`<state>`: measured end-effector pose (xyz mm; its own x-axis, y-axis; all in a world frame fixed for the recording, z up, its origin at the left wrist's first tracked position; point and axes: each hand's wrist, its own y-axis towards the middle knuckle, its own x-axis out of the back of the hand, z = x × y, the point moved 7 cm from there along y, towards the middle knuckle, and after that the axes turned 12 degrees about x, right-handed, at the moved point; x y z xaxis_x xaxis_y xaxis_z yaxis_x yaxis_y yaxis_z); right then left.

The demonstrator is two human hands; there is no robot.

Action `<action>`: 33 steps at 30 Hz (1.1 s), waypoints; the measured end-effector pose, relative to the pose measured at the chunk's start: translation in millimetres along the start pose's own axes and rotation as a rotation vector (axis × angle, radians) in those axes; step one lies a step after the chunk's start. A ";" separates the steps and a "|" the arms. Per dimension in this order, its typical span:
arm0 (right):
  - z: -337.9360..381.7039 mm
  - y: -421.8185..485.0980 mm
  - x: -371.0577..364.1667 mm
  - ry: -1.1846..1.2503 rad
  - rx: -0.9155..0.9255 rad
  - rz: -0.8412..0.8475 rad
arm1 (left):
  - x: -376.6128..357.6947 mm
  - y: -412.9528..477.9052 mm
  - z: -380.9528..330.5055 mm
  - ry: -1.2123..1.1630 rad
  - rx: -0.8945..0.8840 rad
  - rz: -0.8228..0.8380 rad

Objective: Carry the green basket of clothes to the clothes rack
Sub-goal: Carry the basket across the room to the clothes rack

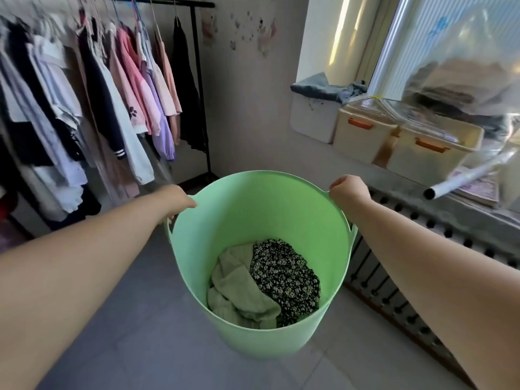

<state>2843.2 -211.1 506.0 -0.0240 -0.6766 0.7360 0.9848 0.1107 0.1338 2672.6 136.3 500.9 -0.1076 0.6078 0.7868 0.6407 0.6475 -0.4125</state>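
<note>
A light green basket (261, 209) hangs in the air in front of me, above the grey floor. At its bottom lie a pale green cloth (239, 291) and a black garment with small white flowers (284, 274). My left hand (174, 197) grips the basket's left handle. My right hand (349, 190) is closed on the right handle. The black clothes rack (198, 80) stands at the upper left, hung with several garments in pink, purple, white and dark blue.
A radiator (422, 263) runs along the right wall under a stone sill. On the sill stand cream storage boxes (363, 130) with orange handles and a clear plastic bag of clothes (464, 80). A white tube (464, 178) sticks out over the sill.
</note>
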 end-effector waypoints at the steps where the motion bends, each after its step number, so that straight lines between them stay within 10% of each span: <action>1: 3.1 8.4 -2.8 0.008 -0.002 -0.008 | 4.1 12.3 -1.9 -0.015 -0.009 0.006; 33: 124.5 530.7 -338.1 -0.023 0.128 0.378 | 46.8 522.3 -107.4 -0.134 0.288 -0.046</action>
<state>3352.6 167.1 410.8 0.3304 -0.5542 0.7640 0.8958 0.4392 -0.0688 3083.8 453.5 371.6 -0.2431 0.6179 0.7478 0.3936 0.7674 -0.5062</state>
